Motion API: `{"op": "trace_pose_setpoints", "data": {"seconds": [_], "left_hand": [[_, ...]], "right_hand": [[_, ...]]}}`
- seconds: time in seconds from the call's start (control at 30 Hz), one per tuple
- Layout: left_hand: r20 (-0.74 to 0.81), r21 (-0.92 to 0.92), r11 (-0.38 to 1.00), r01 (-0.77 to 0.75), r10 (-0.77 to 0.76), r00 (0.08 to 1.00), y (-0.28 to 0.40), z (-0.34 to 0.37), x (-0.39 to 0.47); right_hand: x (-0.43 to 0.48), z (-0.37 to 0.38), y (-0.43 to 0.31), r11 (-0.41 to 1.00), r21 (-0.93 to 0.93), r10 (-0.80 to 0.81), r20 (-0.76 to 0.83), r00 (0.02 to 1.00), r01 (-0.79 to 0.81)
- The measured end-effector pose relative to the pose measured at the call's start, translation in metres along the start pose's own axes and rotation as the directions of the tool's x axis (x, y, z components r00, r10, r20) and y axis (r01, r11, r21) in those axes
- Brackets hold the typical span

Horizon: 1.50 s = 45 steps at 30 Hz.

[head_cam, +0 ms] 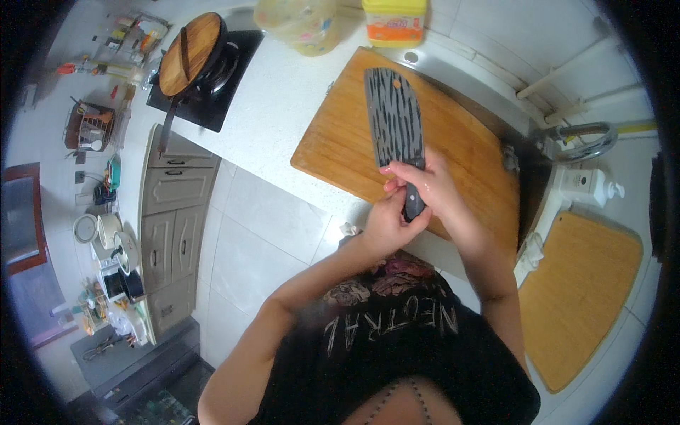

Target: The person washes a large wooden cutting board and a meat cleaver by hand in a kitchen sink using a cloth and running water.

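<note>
A cleaver with a dark-striped grey blade (pixel 394 117) is held up over a large wooden cutting board (pixel 340 133), its blade pointing away from me. My right hand (pixel 433 183) grips the black handle near the blade, thumb lying across it. My left hand (pixel 396 220) is closed around the lower end of the same handle. Both hands look wet and are close together above the board's near edge. The board lies on the white countertop and reaches over the sink area.
A second wooden board (pixel 584 297) lies at the right, near a white pump bottle (pixel 581 186) and a curved metal faucet (pixel 589 142). A yellow-lidded tub (pixel 394 24) and a plastic bag (pixel 300 24) stand behind. A pan with a wooden lid (pixel 191 53) sits on the cooktop.
</note>
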<state>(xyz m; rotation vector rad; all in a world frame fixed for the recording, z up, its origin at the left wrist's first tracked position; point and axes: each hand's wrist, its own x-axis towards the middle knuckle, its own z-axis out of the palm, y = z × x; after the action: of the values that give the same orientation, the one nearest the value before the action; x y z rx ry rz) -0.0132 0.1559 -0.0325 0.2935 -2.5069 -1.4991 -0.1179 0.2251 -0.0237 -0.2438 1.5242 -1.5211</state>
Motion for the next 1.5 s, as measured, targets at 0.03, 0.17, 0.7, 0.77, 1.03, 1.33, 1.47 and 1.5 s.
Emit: {"op": "trace_pose_setpoints", "data": {"seconds": [0.03, 0.17, 0.7, 0.77, 1.03, 1.33, 1.47, 1.5], "left_hand": [[0.075, 0.070, 0.997, 0.039, -0.044, 0.996, -0.003, -0.010, -0.002], [-0.322, -0.068, 0.973, 0.219, -0.230, 0.918, -0.064, -0.069, -0.042], [-0.289, -0.797, 0.567, 0.208, -0.661, 0.693, -0.083, -0.097, -0.022], [-0.282, -0.812, 0.546, 0.206, -0.677, 0.680, -0.078, -0.096, -0.016], [-0.281, -0.809, 0.548, 0.213, -0.679, 0.678, -0.071, -0.096, -0.014], [-0.264, -0.824, 0.521, 0.223, -0.701, 0.663, -0.064, -0.095, -0.009], [-0.334, -0.766, 0.605, 0.216, -0.663, 0.670, -0.081, -0.098, -0.021], [-0.320, -0.766, 0.611, 0.201, -0.634, 0.704, -0.084, -0.100, -0.023]], "right_hand": [[0.002, 0.002, 0.000, 0.999, -0.007, 0.044, -0.024, 0.999, -0.044], [-0.012, 0.018, 0.019, 0.299, -0.785, -0.729, 0.179, 0.660, 0.543], [-0.011, 0.040, 0.033, 0.104, -0.864, -0.503, 0.381, 0.776, 0.492], [0.001, 0.035, 0.029, 0.144, -0.900, -0.431, 0.318, 0.845, 0.412], [0.006, 0.046, 0.015, 0.141, -0.944, -0.266, 0.253, 0.930, 0.297], [0.007, 0.049, 0.020, 0.170, -0.934, -0.241, 0.271, 0.932, 0.315], [-0.001, 0.055, 0.022, 0.162, -0.884, -0.376, 0.355, 0.856, 0.438], [-0.002, 0.056, 0.022, 0.159, -0.875, -0.407, 0.364, 0.838, 0.458]]}}
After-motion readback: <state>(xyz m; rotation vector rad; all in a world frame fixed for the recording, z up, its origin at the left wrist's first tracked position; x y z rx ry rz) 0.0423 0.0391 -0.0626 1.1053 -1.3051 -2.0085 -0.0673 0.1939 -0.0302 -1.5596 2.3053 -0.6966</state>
